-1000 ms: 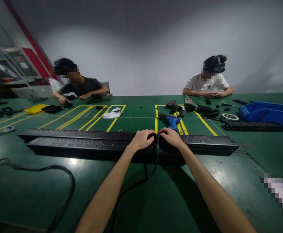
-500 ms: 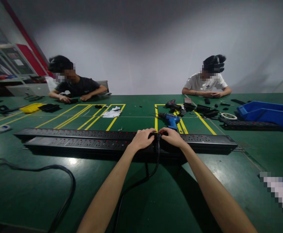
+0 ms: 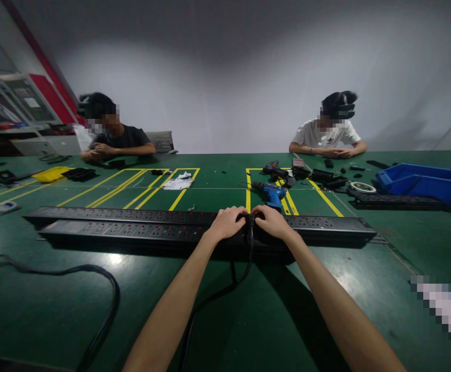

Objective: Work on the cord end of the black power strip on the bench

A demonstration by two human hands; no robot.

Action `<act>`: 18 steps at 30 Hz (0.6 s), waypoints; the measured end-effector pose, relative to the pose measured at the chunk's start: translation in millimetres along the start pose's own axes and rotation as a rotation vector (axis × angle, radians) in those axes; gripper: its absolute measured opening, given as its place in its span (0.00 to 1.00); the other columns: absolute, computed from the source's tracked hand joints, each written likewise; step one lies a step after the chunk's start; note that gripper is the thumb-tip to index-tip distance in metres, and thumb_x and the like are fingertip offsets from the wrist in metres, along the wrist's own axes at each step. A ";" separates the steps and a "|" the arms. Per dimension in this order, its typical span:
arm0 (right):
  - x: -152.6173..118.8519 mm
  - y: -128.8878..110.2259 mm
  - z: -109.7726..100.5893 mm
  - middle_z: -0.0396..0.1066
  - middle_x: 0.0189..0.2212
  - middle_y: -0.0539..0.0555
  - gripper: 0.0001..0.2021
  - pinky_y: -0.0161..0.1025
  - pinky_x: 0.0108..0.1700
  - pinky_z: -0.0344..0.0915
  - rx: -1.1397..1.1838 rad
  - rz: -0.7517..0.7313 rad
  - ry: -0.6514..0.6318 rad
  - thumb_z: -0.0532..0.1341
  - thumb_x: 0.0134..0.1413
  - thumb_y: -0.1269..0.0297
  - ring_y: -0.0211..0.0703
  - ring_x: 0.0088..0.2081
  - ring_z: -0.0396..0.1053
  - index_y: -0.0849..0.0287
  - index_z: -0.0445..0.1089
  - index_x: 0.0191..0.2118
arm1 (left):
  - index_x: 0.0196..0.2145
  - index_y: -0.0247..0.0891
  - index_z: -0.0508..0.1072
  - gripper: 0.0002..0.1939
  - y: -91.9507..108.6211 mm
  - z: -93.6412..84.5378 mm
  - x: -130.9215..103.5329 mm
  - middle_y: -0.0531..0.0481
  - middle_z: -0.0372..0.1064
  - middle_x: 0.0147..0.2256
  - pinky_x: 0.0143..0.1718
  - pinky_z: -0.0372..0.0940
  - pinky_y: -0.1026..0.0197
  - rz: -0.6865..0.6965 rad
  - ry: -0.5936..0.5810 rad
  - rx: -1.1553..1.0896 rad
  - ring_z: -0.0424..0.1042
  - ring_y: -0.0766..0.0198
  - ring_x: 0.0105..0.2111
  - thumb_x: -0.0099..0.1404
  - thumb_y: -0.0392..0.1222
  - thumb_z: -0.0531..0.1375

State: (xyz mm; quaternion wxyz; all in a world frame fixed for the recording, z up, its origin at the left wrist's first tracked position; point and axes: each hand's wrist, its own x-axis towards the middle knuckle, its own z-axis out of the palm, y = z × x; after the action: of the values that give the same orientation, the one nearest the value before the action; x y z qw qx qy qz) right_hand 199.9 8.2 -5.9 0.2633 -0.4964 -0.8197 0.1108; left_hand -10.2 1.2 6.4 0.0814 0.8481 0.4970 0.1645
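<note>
Two long black power strips lie side by side on the table, a rear one (image 3: 333, 223) and a front one (image 3: 105, 229), both with rows of sockets and small red marks. Over the strips, close to the middle, my left hand (image 3: 228, 223) is closed, its fingers curled over the top and its thumb by the plug. A black plug (image 3: 252, 220) stands between my hands, and its cord (image 3: 244, 274) runs down toward me. My right hand (image 3: 274, 221) is closed too, fingertips against the plug. Its exact grip is partly hidden.
A blue cordless drill (image 3: 271, 194) lies just behind the strips. At right stands a blue bin (image 3: 422, 181), with black parts nearby. Another black cable (image 3: 93, 267) curves across the left front. Two co-workers, in a dark shirt (image 3: 126, 138) and a white shirt (image 3: 322, 135), sit opposite.
My hands stay around the plug, with only a slight shift of the right hand. The co-worker at left has drawn both hands together.
</note>
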 end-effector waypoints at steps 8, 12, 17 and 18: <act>-2.1 -5.3 -1.1 0.73 0.41 0.54 0.12 0.36 0.44 0.61 -0.047 0.007 0.012 0.56 0.56 0.66 0.43 0.42 0.69 0.55 0.72 0.45 | 0.50 0.46 0.69 0.14 9.5 -2.4 -6.5 0.47 0.71 0.44 0.52 0.62 0.50 0.037 0.038 0.093 0.70 0.55 0.47 0.71 0.45 0.49; -2.7 -8.0 -3.0 0.72 0.41 0.54 0.12 0.35 0.44 0.60 -0.060 0.004 0.003 0.56 0.56 0.66 0.43 0.42 0.68 0.56 0.72 0.45 | 0.50 0.46 0.69 0.14 8.7 -3.4 -6.7 0.48 0.71 0.44 0.52 0.62 0.51 0.036 0.028 0.088 0.70 0.55 0.47 0.71 0.45 0.50; -4.4 -11.0 -4.8 0.72 0.42 0.55 0.12 0.36 0.44 0.60 -0.075 0.004 0.004 0.55 0.57 0.66 0.43 0.42 0.68 0.56 0.72 0.45 | 0.51 0.46 0.69 0.15 8.7 -3.9 -7.0 0.48 0.71 0.45 0.53 0.62 0.51 0.044 0.027 0.078 0.70 0.56 0.48 0.71 0.45 0.50; -4.8 -11.5 -5.2 0.72 0.42 0.55 0.12 0.36 0.44 0.60 -0.078 0.005 0.003 0.55 0.57 0.66 0.43 0.42 0.68 0.56 0.72 0.45 | 0.51 0.46 0.69 0.15 8.9 -3.9 -7.1 0.48 0.71 0.46 0.53 0.62 0.51 0.043 0.026 0.078 0.70 0.56 0.48 0.71 0.45 0.50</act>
State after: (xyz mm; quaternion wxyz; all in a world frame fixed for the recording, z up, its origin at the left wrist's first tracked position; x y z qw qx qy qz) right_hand 195.8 -2.0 2.0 0.2449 -0.5087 -0.8216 0.0786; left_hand -7.6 -9.5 11.4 0.0383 0.8589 0.4857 0.1580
